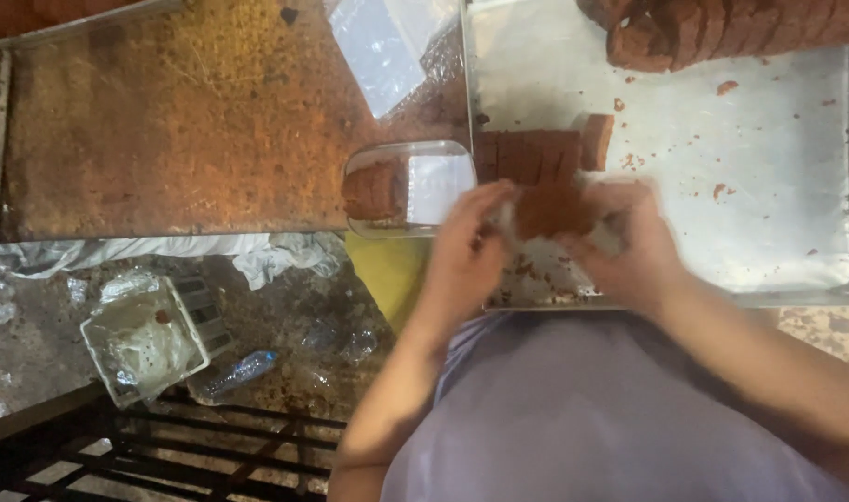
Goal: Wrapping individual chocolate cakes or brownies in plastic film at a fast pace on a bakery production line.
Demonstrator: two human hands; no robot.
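The person wears a loose, pale lavender short-sleeved shirt of soft cloth, filling the lower frame. Both forearms are bare, with no watch or band. The left hand (pixel 471 244) and right hand (pixel 629 244) are bare, ungloved and slightly blurred.

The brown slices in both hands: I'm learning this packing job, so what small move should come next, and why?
Probably carry the slices, held between left hand and right hand, leftwards into the clear box. It sits open beside the tray, partly filled.

Both hands, left hand (pixel 468 249) and right hand (pixel 629 244), grip a stack of brown cake slices (pixel 552 210) over the metal tray (pixel 768 214); a clear plastic container (pixel 408 189) sits just beside.
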